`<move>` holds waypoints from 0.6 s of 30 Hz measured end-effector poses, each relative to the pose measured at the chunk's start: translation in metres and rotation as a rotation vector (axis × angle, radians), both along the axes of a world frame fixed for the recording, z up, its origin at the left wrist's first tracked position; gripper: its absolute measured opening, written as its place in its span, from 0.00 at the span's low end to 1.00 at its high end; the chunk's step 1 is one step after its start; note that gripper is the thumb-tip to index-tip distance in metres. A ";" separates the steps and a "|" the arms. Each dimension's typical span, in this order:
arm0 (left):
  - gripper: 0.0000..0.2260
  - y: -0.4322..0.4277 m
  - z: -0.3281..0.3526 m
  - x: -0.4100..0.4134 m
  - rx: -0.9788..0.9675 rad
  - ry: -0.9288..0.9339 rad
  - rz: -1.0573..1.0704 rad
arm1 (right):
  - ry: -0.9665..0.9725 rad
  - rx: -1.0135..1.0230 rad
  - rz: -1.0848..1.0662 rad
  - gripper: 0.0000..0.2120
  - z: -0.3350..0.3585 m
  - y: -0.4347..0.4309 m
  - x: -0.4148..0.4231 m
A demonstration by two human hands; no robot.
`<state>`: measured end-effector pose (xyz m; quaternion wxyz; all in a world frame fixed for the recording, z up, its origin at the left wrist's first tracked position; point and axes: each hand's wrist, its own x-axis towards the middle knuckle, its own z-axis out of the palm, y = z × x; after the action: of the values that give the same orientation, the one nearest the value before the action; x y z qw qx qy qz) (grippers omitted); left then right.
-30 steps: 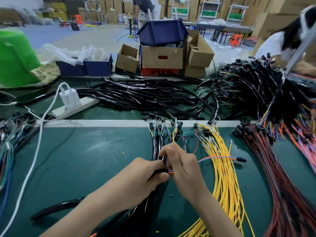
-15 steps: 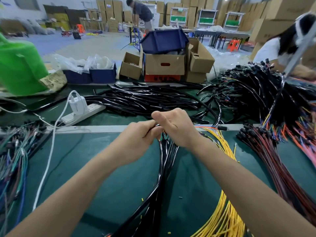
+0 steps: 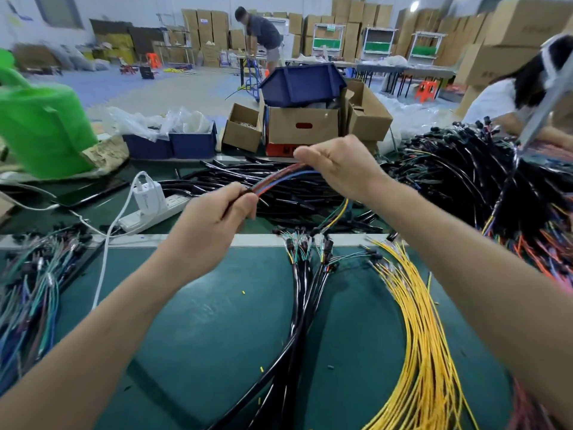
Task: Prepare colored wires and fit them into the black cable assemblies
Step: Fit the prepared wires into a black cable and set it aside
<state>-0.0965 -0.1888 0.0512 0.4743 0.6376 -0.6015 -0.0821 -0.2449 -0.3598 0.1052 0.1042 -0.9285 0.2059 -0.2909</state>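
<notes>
This looks like the feeding step: a small bunch of colored wires (image 3: 280, 179), red and blue and motion-blurred, is held in the air above the far side of the desk (image 3: 201, 321), stretched between both hands. The left hand (image 3: 214, 221) has its fingers curled tight round the end of a black cable (image 3: 245, 191) where the wires come out, and the right hand (image 3: 339, 169) has its fingers closed on the wires' other end, with more green and yellow leads trailing below its wrist. The next move probably calls for a steady pull along the sleeve's line while the left grip keeps the black end from sliding, so that no wire kinks or slips back. More black cable assemblies (image 3: 302, 290) lie fanned on the desk beside a sheaf of yellow wires (image 3: 415, 321). Beyond the desk, a blue bin (image 3: 302, 85) sits tipped over on a cardboard box (image 3: 302, 128), so what either holds cannot be told. A smaller open box (image 3: 242, 128) shows something brownish, unclear, and two dark blue boxes (image 3: 169, 145) hold crumpled clear plastic bags (image 3: 155, 122).
</notes>
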 end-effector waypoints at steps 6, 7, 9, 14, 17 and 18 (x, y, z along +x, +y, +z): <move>0.12 0.005 0.001 0.009 0.008 0.015 -0.002 | 0.177 0.054 0.020 0.27 0.017 0.010 0.009; 0.13 0.006 -0.001 0.008 0.029 0.014 -0.001 | 0.241 0.039 0.001 0.27 0.018 0.011 0.009; 0.13 0.006 -0.003 0.004 0.073 0.043 -0.020 | 0.338 -0.030 -0.034 0.28 0.022 0.015 0.009; 0.12 0.011 0.005 -0.009 0.129 0.126 -0.161 | 0.364 -0.282 -0.013 0.34 0.020 0.043 0.008; 0.11 0.010 0.007 -0.022 0.167 0.085 -0.228 | 0.339 -0.355 0.118 0.29 -0.005 0.068 0.010; 0.10 0.010 0.005 -0.025 0.184 0.073 -0.218 | 0.358 -0.313 0.148 0.27 -0.011 0.072 0.010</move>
<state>-0.1217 -0.1787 0.0565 0.4238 0.6058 -0.6395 -0.2110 -0.2351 -0.2880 0.0938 -0.0581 -0.9826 0.1052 -0.1419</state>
